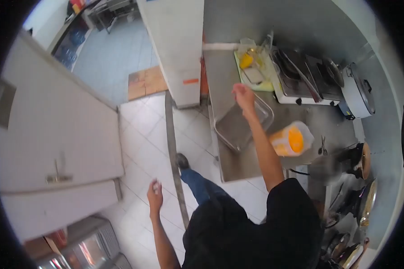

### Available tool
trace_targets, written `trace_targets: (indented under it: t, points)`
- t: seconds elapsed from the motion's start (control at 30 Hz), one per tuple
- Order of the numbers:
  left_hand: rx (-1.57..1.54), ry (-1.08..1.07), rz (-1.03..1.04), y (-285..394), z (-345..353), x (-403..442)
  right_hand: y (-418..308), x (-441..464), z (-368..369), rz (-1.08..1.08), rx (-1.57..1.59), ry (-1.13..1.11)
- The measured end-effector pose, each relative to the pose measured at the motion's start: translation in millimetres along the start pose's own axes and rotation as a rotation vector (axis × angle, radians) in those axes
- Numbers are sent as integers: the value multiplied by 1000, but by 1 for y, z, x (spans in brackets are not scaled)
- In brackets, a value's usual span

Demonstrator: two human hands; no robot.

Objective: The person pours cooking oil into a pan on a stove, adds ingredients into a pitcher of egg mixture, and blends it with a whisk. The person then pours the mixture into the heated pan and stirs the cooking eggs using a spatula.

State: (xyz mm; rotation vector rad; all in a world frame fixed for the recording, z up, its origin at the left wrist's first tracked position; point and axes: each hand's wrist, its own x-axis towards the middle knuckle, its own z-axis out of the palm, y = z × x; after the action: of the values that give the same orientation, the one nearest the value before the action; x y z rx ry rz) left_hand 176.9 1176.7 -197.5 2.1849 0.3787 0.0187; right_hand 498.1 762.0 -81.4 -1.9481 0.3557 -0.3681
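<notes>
My right hand (244, 97) is stretched over the far end of a clear rectangular glass baking dish (238, 127) on the metal counter. Its fingers look bent but are smeared, and I cannot make out anything in them. Close to my right forearm stands a whitish, translucent tub (280, 142) with orange on it. My left hand (155, 196) hangs low over the tiled floor, away from the counter. Its fingers are loosely curled and somewhat apart, with nothing visible in them.
A gas stove (300, 76) and a green tray (267, 83) with a yellow item occupy the counter's back. A large white pot (358, 92) stands beside the stove. Pans (368, 204) line the right. A white door (63, 121) is at left; cardboard (147, 83) lies on the floor.
</notes>
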Motion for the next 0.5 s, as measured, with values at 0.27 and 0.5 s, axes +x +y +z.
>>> trace_targets:
  t: [0.27,0.5]
  points:
    - [765,-836,-538,-181,-147,-18,49,260,11,350,-771,602]
    - [809,-660,-262,-141,-163,152,37,257,-10,235,-644,657]
